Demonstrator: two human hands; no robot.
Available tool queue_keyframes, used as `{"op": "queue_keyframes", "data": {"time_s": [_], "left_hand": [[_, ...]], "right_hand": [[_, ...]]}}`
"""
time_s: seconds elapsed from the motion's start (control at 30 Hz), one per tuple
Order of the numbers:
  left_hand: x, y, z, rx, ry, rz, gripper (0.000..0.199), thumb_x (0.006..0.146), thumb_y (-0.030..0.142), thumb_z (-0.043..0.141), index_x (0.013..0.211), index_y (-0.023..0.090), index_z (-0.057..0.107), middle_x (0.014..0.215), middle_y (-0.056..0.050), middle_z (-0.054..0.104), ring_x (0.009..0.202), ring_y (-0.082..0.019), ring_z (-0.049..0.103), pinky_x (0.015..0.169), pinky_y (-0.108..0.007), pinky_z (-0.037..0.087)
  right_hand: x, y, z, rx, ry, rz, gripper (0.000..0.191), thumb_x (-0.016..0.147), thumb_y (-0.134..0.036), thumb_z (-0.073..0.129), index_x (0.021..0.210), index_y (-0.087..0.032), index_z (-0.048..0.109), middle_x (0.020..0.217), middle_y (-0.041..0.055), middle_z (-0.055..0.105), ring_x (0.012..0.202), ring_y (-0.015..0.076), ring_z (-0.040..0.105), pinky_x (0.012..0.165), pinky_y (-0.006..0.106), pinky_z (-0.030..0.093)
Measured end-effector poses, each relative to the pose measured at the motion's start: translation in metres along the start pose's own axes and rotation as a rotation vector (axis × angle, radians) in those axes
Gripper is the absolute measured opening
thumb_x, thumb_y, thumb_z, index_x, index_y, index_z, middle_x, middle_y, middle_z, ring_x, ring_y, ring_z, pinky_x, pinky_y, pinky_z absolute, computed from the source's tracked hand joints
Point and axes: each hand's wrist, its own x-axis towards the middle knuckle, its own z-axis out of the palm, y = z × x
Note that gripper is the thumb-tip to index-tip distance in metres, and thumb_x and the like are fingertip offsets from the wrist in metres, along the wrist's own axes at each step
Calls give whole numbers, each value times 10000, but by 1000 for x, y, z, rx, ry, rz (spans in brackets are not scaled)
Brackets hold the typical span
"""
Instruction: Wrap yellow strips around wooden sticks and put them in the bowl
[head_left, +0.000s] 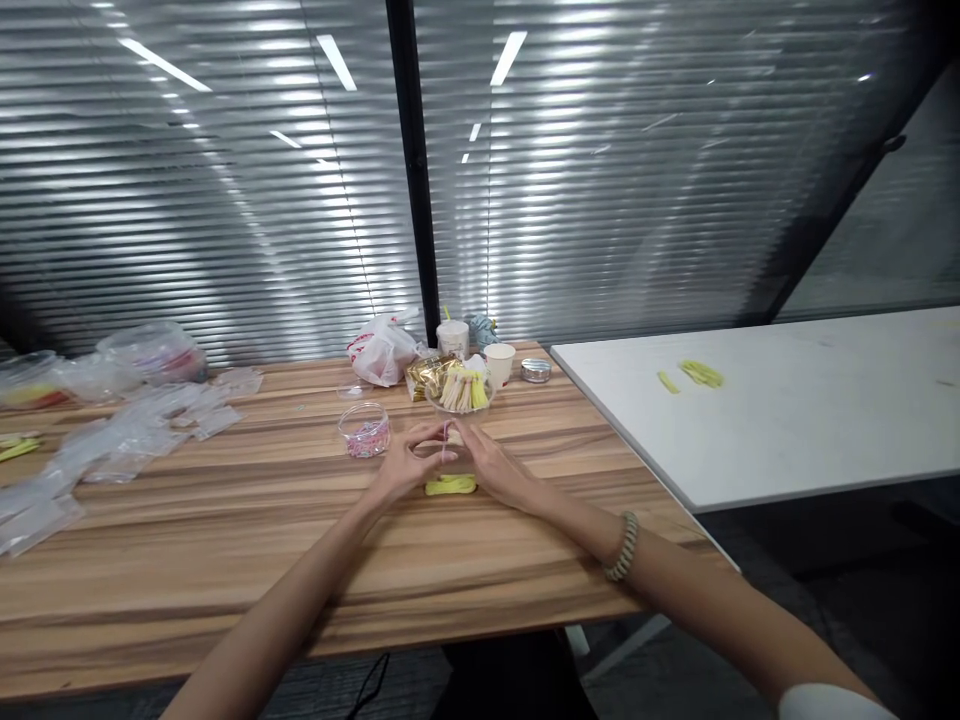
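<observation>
Just above the wooden table, my left hand (411, 459) and my right hand (488, 462) meet at the fingertips. A thin pinkish-purple band (445, 436) runs between the fingers and thumb of my left hand. The right fingertips touch the band's top end, and part of that hand's grip is hidden. Below the hands lies a flat yellow bundle of strips (451, 485), touched by neither hand. To the left of my left hand stands a round transparent tub (364, 430) holding many small pink and purple bands.
Behind my hands stand a bowl of yellow and cream bundles (463, 390), gold packaging (433, 375), paper cups (499, 364), a tin (535, 371) and a white bag (384, 350). Plastic sleeves (142, 430) cover the left. Yellow strips (701, 374) lie on a white table (787, 430).
</observation>
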Motion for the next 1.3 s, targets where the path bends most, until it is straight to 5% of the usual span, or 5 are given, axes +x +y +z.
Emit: {"op": "queue_keyframes", "data": {"time_s": [0.3,0.67,1.07,1.3], "left_hand": [[0,4,2,73,74,-17,453,630,339,698,1018,110,647,1008,-122,652,920,-205,598,816,-298,469],[0,-3,6,103,49,-70,434,604,356,704,951,96,674,978,-133,663,832,-207,625,723,-281,505],[0,-6,8,-30,-38,-146,350,601,334,703,842,81,691,877,-117,686,753,-190,624,631,-235,489],[-3,4,13,43,-15,-151,342,641,412,659,747,89,691,735,-85,685,607,-166,594,508,-224,433]], "right_hand": [[4,-7,-16,-170,-58,-103,258,845,-138,418,1097,-122,474,1042,94,537,983,148,514,836,288,469],[-1,-8,-14,-497,-94,-196,339,833,-151,460,1168,-106,463,898,79,604,777,135,583,632,227,462],[0,-12,-19,-472,-34,-219,169,868,-174,400,965,-124,529,794,49,605,706,107,581,578,192,410],[0,-7,-15,-351,-17,-117,116,862,-178,419,887,-125,520,757,40,589,698,104,568,578,186,395]]}}
